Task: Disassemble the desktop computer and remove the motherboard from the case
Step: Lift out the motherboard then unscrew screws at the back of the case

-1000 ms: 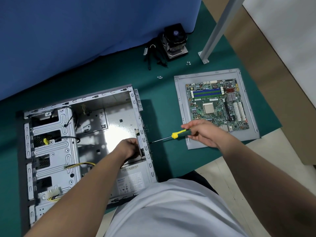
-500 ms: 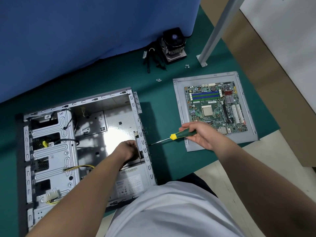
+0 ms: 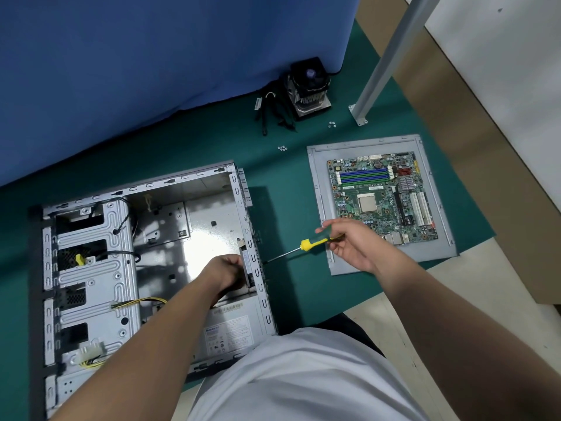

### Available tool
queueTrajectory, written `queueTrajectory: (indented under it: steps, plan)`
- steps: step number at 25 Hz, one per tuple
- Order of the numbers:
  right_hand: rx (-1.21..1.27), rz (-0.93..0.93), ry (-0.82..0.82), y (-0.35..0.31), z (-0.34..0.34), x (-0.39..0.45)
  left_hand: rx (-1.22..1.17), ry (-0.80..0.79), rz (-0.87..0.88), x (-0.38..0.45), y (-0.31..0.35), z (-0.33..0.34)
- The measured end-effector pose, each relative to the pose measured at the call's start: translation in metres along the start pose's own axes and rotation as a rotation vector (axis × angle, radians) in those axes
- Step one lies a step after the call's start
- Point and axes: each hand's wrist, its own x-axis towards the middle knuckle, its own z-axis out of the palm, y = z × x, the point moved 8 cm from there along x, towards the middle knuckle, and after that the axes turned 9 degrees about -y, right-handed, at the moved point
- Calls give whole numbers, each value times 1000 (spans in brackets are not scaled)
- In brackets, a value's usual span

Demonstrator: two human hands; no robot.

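So right hand (image 3: pixel 353 241) pinches screwdriver (image 3: pixel 315 242) at case (image 3: pixel 256 268) wall | left hand (image 3: pixel 226 273) curls around inside bracket | risk: tip slips, screw strips

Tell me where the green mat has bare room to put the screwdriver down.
Bare mat lies between the computer case and the side panel bearing the motherboard, and left of the loose screws. Crowded around the CPU cooler and black cables.
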Motion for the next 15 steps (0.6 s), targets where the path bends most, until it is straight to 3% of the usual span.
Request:
queueTrajectory:
  steps: [6,12,15]
  plan:
    - [-536,84,144,-6,-11,-1,27,14,0,-4,5,0]
    - [-332,59,66,0,-7,3,52,15,-24,-6,4,-3]
    - [-562,78,111,-4,-15,2,37,9,-17,-6,5,-2]
